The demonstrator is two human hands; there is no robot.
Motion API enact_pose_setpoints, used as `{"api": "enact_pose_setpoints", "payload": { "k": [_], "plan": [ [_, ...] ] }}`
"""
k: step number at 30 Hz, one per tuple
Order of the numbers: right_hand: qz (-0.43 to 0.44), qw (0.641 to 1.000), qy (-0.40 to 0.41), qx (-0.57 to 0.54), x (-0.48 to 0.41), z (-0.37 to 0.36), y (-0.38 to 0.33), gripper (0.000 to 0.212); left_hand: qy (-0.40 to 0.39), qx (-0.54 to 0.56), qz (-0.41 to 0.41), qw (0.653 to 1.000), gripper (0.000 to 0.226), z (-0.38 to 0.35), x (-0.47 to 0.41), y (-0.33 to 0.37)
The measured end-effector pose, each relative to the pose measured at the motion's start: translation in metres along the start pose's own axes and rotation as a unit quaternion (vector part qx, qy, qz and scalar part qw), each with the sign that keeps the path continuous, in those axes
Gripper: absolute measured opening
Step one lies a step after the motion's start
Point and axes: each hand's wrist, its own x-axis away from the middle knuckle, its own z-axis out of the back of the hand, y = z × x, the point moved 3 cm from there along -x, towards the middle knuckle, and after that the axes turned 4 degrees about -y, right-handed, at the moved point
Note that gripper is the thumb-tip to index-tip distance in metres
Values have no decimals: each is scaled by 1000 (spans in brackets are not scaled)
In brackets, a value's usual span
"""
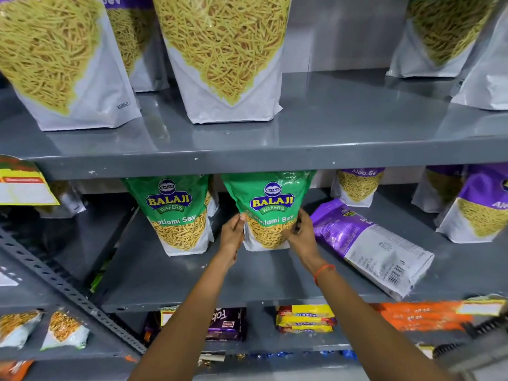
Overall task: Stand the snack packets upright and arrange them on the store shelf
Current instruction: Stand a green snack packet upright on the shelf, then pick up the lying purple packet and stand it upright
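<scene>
A green Ratlami Sev packet (270,204) stands upright on the middle grey shelf (247,276). My left hand (232,235) presses its left edge and my right hand (301,233) grips its lower right side. A second green packet (178,213) stands upright just to the left. To the right, a purple Aloo Sev packet (371,246) lies flat on its front, its bottom end toward the shelf's front edge. More purple packets stand at the back (358,185) and at the far right (478,210).
The upper shelf (330,127) carries several large upright sev bags. Below, biscuit packs (305,318) and orange packets (420,316) lie on the lower shelf. A slotted metal brace (68,290) runs diagonally at the left, next to an adjoining rack with small snack bags.
</scene>
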Motion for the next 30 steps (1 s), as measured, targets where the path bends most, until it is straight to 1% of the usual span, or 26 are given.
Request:
{"api": "enact_pose_setpoints", "payload": {
  "k": [2,3,5,7,9,11,12,13,14,15,16,17,18,19,20,21,22,24,26,27,28,29,30],
  "plan": [
    [21,998,43,30,1,-2,1,71,3,-20,-26,999,38,-9,9,9],
    [33,995,70,55,2,0,1,71,28,-48,-41,998,42,-16,16,12],
    [75,980,142,115,13,13,-11,65,124,-123,-87,981,51,-31,36,12],
    [174,951,188,176,23,26,-30,64,207,-161,-154,953,55,-49,57,14],
    [241,916,199,251,27,42,-39,65,246,-186,-205,929,54,-75,72,11],
    [264,894,186,310,26,66,-41,61,246,-206,-234,918,55,-113,85,12],
    [271,885,180,332,26,71,-43,59,234,-208,-228,922,55,-126,86,13],
    [271,880,171,350,25,85,-43,57,223,-205,-204,931,56,-145,86,9],
    [264,875,160,374,23,103,-41,55,207,-204,-165,942,58,-167,85,3],
    [248,865,150,408,19,123,-34,53,178,-209,-109,955,63,-188,80,-6],
    [216,856,138,448,11,146,-26,52,140,-211,-44,966,67,-207,76,-15],
    [166,851,122,483,3,167,-17,50,93,-204,33,974,66,-221,72,-20],
    [94,856,91,501,-5,192,-8,48,42,-184,104,976,59,-236,70,-25],
    [16,866,46,498,-11,215,2,46,1,-139,159,977,48,-248,71,-25],
    [-61,876,-15,478,-15,235,11,47,-17,-88,199,976,38,-256,73,-23],
    [-118,884,-70,446,-16,250,17,49,-19,-45,228,973,34,-261,77,-20],
    [-145,888,-111,421,-16,259,22,51,-24,-17,248,968,29,-263,79,-19],
    [-143,897,-149,390,-14,271,25,49,-50,42,266,962,22,-266,87,-12],
    [-139,919,-157,332,-12,274,28,35,-44,100,241,964,15,-262,93,-5],
    [-146,936,-151,281,-10,274,28,30,-49,118,232,964,11,-259,98,-1],
    [-150,952,-144,225,-8,276,29,28,-69,134,221,963,10,-256,101,1],
    [-137,965,-140,171,-6,279,29,26,-96,160,209,960,7,-254,103,2],
    [-116,975,-143,122,-4,281,28,21,-126,181,198,955,12,-253,103,3]
  ]
}}
